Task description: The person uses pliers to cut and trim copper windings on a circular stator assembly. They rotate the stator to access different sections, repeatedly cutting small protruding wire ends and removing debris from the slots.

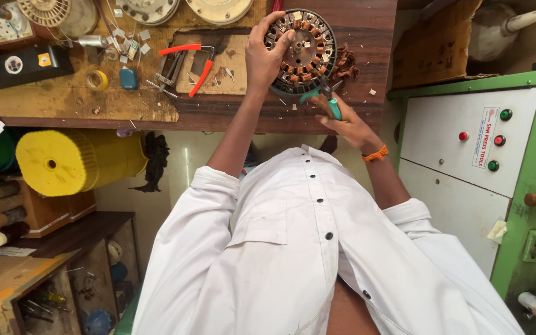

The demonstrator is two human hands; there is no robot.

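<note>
Head camera looks straight down the person's white shirt (293,248) to a wooden bench (231,111) at the top of the picture. On the bench's right part lies a round motor stator (302,53) with copper windings set in a ring around a metal hub. The left hand (265,53) lies over the stator's left edge, fingers curled across the windings and gripping it, thumb side toward the hub. The right hand (348,124), with an orange thread (375,154) tied at the wrist, is clenched around the green handles of a pair of cutters (327,99) — the tip points at the stator's near rim, just beside the windings. Whether the tip touches the copper cannot be told. A loose tuft of copper wire (345,65) sits on the bench just right of the stator, and small pale scraps are scattered around it.

Left of the stator, well apart from both hands, red-handled pliers (195,62) rest on a worn pale board, next to a metal tool. Farther left lie a roll of yellow tape (98,79) and a small blue object (128,79). Under the bench a yellow ribbed cylinder (79,160) lies on its side. At the right stands a green cabinet (528,180) with a white panel bearing red and green buttons.
</note>
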